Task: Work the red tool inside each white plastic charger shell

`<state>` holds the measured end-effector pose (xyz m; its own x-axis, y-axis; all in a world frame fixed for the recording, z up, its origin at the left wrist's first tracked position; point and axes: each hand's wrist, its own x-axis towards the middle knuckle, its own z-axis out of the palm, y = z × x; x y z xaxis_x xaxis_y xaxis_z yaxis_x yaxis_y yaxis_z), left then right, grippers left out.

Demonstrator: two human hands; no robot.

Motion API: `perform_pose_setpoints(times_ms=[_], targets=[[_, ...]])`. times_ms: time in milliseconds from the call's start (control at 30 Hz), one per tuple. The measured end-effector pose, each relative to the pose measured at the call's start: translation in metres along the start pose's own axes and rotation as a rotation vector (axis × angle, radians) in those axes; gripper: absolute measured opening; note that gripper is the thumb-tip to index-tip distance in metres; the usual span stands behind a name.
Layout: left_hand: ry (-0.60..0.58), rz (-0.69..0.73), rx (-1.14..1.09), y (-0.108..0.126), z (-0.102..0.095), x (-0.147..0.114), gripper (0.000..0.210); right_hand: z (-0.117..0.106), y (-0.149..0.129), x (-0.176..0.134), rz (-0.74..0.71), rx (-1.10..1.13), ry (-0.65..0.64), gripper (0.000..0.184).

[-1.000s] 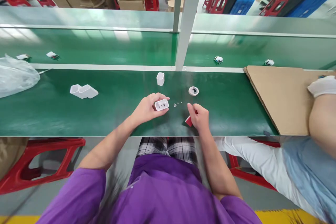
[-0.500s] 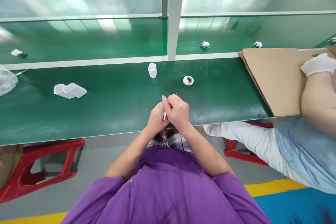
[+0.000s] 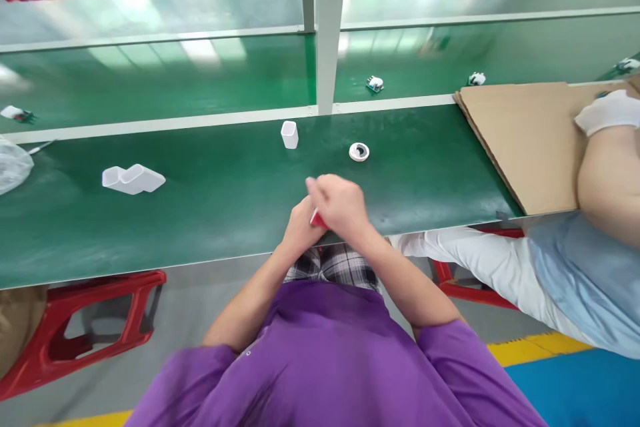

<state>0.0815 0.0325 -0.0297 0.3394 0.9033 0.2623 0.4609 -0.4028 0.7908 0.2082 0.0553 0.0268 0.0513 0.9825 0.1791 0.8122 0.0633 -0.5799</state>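
Close together at the table's front edge, my left hand [image 3: 303, 225] and my right hand [image 3: 341, 205] are both closed around a small red and white piece [image 3: 317, 219]. Fingers cover most of it, so its kind cannot be made out. My right hand lies over the top, its thumb slightly blurred. Beyond my hands stands a white, squarish plastic cup-like housing [image 3: 290, 135]. To its right lies a round white ring-shaped part [image 3: 359, 152] with a dark centre.
Two white housings [image 3: 134, 179] lie on the left of the green table [image 3: 225, 213], near a clear plastic bag [image 3: 14, 163]. Small circuit parts [image 3: 375, 84] sit on the belt behind the white post [image 3: 327, 53]. Flat cardboard [image 3: 525, 140] and a co-worker's gloved hand [image 3: 607, 112] are at right.
My right hand has shifted slightly right and turned over the red and white piece. The small parts on the rear belt have moved left. The head view has tilted a little.
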Motion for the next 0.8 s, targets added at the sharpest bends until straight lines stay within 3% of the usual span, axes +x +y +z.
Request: perform_pose_setpoints(times_ms=[133,233,367,467,600,700,800], targets=[[0.024,0.023,-0.011,0.001,0.000,-0.001,0.015,-0.006,0.000,0.004,0.210,-0.137,-0.029,0.042],[0.037,0.035,-0.046,0.000,0.001,-0.001,0.009,-0.005,-0.002,0.002,0.033,-0.048,-0.080,0.041],[0.057,0.070,-0.053,-0.001,0.001,-0.002,0.010,0.000,-0.007,-0.003,0.130,-0.088,-0.058,0.040],[0.012,0.039,-0.021,-0.003,0.001,-0.002,0.009,-0.002,-0.013,-0.004,0.019,-0.118,-0.148,0.041],[-0.011,0.044,0.102,-0.007,0.002,-0.002,0.015,-0.007,-0.015,0.000,0.176,-0.268,-0.121,0.038],[-0.018,0.062,0.183,-0.009,0.004,-0.003,0.015,-0.006,-0.013,0.002,0.048,-0.210,-0.178,0.040],[0.022,0.134,0.254,-0.010,0.006,-0.004,0.015,-0.002,-0.008,0.004,0.197,-0.252,-0.154,0.037]])
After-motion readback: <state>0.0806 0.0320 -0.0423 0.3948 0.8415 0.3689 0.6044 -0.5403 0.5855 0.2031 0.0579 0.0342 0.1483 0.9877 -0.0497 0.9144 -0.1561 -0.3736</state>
